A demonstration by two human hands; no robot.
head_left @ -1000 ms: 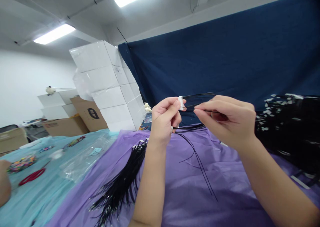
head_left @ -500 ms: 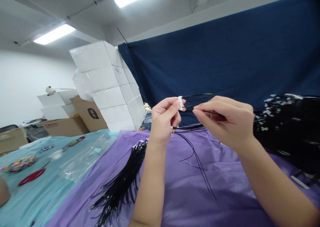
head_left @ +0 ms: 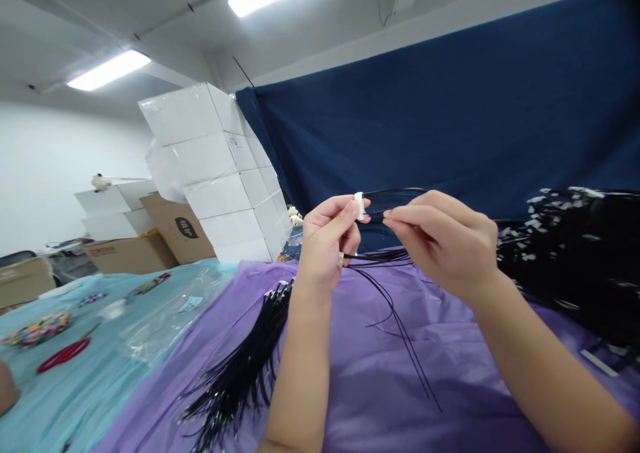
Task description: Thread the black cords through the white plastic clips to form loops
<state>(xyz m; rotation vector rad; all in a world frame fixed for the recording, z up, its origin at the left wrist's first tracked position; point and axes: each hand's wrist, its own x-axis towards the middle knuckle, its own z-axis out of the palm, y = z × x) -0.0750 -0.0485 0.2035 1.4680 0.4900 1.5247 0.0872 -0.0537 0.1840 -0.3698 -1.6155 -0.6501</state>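
My left hand [head_left: 327,236] pinches a small white connector [head_left: 359,206] between thumb and fingers. Black wires run from the connector toward the right. Lower in the same palm sits another white connector end [head_left: 341,258], with a bundle of black wires [head_left: 383,258] trailing rightward and several loose ends hanging over the purple cloth. Close by on the right, my right hand [head_left: 443,236] is closed in a pinch on a thin black wire [head_left: 375,214], whose tip is at the connector's lower edge. Whether that tip is inside the connector I cannot tell.
A bundle of black wires with white ends [head_left: 245,360] lies on the purple cloth [head_left: 370,386]. At right is a large heap of similar wires [head_left: 575,266]. A red cord [head_left: 65,355] and plastic bag [head_left: 170,313] lie on the teal cloth. White boxes [head_left: 215,173] stand stacked behind.
My right hand has shifted slightly left, bringing its fingertips nearer the white connector. The hanging wire ends have swung a little right. My left hand has hardly moved.
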